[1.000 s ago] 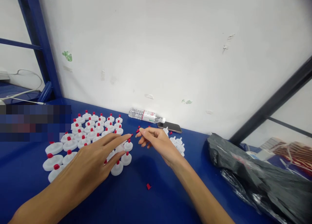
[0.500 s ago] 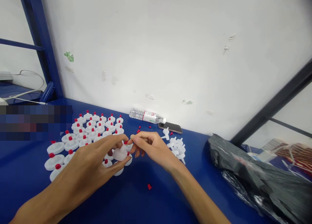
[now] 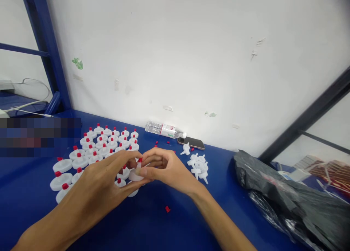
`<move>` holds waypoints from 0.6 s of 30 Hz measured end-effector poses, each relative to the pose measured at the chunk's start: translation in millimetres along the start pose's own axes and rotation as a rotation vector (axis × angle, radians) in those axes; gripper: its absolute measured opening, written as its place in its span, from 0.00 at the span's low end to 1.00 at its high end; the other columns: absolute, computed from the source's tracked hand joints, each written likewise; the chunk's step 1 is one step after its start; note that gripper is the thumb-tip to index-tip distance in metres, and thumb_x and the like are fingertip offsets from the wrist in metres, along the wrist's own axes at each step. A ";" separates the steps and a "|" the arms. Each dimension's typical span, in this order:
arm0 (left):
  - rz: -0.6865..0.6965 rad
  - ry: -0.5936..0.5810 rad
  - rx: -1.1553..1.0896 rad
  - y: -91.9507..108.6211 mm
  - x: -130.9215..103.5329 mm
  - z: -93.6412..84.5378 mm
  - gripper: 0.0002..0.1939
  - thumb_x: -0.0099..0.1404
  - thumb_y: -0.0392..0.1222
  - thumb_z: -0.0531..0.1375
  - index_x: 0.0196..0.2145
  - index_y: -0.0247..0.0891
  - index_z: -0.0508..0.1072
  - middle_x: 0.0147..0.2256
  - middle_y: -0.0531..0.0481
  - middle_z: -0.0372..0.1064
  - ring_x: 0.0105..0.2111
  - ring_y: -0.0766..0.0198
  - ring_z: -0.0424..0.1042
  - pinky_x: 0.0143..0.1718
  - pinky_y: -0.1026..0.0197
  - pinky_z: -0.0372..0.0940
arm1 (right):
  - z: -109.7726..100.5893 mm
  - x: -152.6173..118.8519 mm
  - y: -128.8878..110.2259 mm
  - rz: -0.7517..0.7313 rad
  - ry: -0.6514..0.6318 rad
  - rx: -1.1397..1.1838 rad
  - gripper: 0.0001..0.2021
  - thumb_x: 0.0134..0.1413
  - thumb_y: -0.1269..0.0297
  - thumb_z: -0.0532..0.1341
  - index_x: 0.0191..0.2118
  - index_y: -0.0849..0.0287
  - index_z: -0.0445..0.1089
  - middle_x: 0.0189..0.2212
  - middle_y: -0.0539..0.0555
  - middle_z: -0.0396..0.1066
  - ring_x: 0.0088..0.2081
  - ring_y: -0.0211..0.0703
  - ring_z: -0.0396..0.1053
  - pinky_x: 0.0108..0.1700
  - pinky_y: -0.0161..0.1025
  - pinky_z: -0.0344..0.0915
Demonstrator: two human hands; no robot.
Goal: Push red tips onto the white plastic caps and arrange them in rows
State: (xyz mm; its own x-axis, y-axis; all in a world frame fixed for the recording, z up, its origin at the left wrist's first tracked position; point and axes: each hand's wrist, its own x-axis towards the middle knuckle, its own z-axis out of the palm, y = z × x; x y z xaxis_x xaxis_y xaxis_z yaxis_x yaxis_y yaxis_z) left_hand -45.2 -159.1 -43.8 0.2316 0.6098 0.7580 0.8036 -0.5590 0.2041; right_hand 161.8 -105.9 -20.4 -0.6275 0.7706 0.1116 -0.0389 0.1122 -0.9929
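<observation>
Between both hands is a white plastic cap [image 3: 136,175] with a narrow spout and a red tip [image 3: 140,160]. My left hand [image 3: 109,180] grips its wide base between thumb and fingers. My right hand [image 3: 164,167] is closed around the spout side, its thumb against the white plastic and its fingers behind. To the left, several white caps with red tips [image 3: 95,158] stand upright in rows on the blue table [image 3: 142,225]. Right of my right hand lies a loose pile of white spouted caps without red tips [image 3: 200,166].
A clear bottle [image 3: 164,130] lies near the wall beside a dark phone [image 3: 193,143]. Small red pieces are scattered near it, and one red piece [image 3: 167,209] lies nearer the front. A black plastic bag [image 3: 287,196] covers the right side.
My right hand has shifted slightly, its thumb moving down from the red tip onto the white body. The held cap now stands more upright, and my left hand keeps its grip.
</observation>
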 end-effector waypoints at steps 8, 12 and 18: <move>-0.086 -0.041 0.039 1.2 0.6 -4.5 0.13 0.71 0.59 0.61 0.43 0.50 0.69 0.36 0.54 0.80 0.30 0.58 0.80 0.24 0.59 0.65 | 4.4 1.4 3.5 0.050 0.017 0.080 0.18 0.46 0.51 0.79 0.41 0.54 0.82 0.37 0.52 0.83 0.41 0.47 0.80 0.44 0.42 0.73; -0.136 -0.052 0.053 3.4 3.0 -4.6 0.13 0.71 0.59 0.60 0.41 0.49 0.69 0.34 0.54 0.80 0.26 0.60 0.78 0.23 0.60 0.63 | 4.7 1.3 4.2 0.062 0.043 0.105 0.18 0.45 0.51 0.79 0.40 0.55 0.84 0.38 0.53 0.83 0.43 0.49 0.81 0.47 0.44 0.73; -0.196 -0.054 0.047 -1.0 0.1 -1.5 0.10 0.64 0.54 0.63 0.38 0.48 0.69 0.31 0.55 0.79 0.22 0.61 0.74 0.23 0.60 0.64 | 6.3 -0.6 3.1 0.090 -0.077 0.128 0.17 0.47 0.53 0.79 0.42 0.54 0.84 0.40 0.52 0.83 0.43 0.47 0.80 0.50 0.43 0.71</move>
State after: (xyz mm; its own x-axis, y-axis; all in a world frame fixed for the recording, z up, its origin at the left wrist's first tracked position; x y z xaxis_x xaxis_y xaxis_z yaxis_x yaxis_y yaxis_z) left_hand -46.8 -159.4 -43.0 0.0967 0.7339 0.6723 0.8607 -0.4009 0.3139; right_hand 157.1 -109.9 -23.8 -0.6905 0.7230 0.0235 -0.0754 -0.0396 -0.9964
